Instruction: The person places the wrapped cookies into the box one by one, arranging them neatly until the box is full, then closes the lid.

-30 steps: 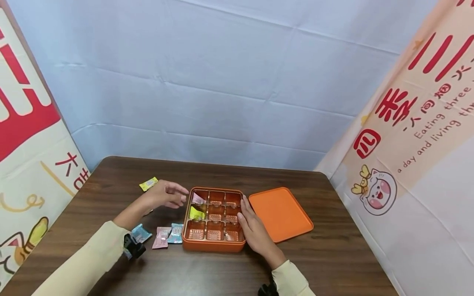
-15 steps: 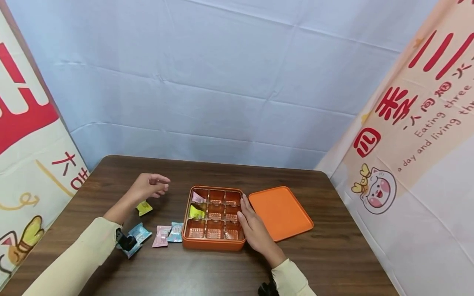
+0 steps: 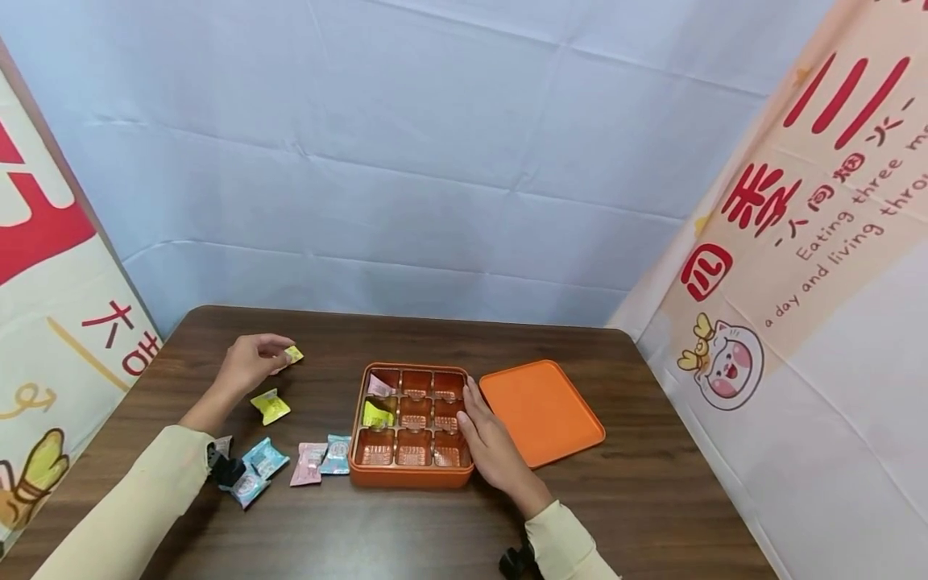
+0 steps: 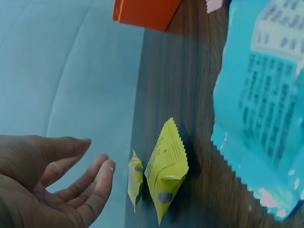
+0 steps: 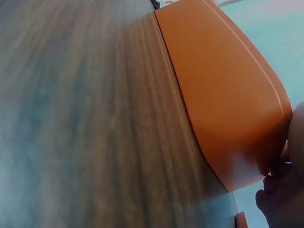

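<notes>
My left hand (image 3: 246, 369) reaches over the far left of the table, fingertips close to a yellow wrapped candy (image 3: 293, 354). In the left wrist view its thumb and fingers stand apart with nothing between them, beside that yellow candy. Another yellow candy (image 3: 271, 406) lies nearer. My right hand (image 3: 496, 451) rests along the right side of an orange box (image 3: 411, 478), fingers extended and thumb at the rim. The box's insert has a grid of compartments. Its back-left one holds a pink candy (image 3: 379, 386), the one in front a yellow candy (image 3: 377, 415).
An orange lid (image 3: 542, 412) lies right of the box. Left of the box are a blue candy (image 3: 336, 454) and a pink candy (image 3: 308, 462). Two more blue candies (image 3: 266, 457) lie near the left wrist, whose camera partly hides a further packet. Printed cloths hang around the table.
My left hand has moved from beside the box leftward to the far yellow candy, uncovering the nearer one. The right hand stays against the box. The head view has shifted slightly.
</notes>
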The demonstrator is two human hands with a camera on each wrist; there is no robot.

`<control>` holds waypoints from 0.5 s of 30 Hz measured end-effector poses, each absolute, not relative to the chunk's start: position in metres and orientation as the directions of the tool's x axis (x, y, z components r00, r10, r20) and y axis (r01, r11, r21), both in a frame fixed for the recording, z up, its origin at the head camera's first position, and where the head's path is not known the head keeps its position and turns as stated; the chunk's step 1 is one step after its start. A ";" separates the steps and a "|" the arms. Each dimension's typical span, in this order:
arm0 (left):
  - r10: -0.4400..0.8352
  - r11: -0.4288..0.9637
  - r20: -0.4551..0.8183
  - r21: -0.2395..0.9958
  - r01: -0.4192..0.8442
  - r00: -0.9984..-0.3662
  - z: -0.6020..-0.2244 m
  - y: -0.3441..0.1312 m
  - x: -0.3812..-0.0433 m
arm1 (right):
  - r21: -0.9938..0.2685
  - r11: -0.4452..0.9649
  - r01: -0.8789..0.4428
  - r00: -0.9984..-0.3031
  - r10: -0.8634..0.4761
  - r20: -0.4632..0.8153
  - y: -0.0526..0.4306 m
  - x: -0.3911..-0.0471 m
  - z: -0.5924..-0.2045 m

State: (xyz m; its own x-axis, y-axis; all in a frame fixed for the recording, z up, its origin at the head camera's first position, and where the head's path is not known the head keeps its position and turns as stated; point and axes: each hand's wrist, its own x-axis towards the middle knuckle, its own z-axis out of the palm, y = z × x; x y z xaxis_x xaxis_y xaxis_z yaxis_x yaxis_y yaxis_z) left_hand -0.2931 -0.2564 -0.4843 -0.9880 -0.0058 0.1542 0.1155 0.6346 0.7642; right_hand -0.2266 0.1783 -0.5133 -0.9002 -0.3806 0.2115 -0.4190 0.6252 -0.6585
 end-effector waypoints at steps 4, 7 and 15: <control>-0.027 0.692 0.178 0.713 0.110 -0.984 -0.481 -0.258 -0.293 | -0.669 0.619 -0.411 -0.903 -0.375 0.208 0.180 -0.226 -0.514; -0.048 0.711 0.174 0.697 0.089 -0.984 -0.476 -0.259 -0.295 | -0.669 0.620 -0.410 -0.905 -0.371 0.211 0.180 -0.226 -0.514; -0.078 0.743 0.172 0.667 0.058 -0.982 -0.475 -0.270 -0.302 | -0.666 0.615 -0.422 -0.899 -0.379 0.221 0.179 -0.225 -0.512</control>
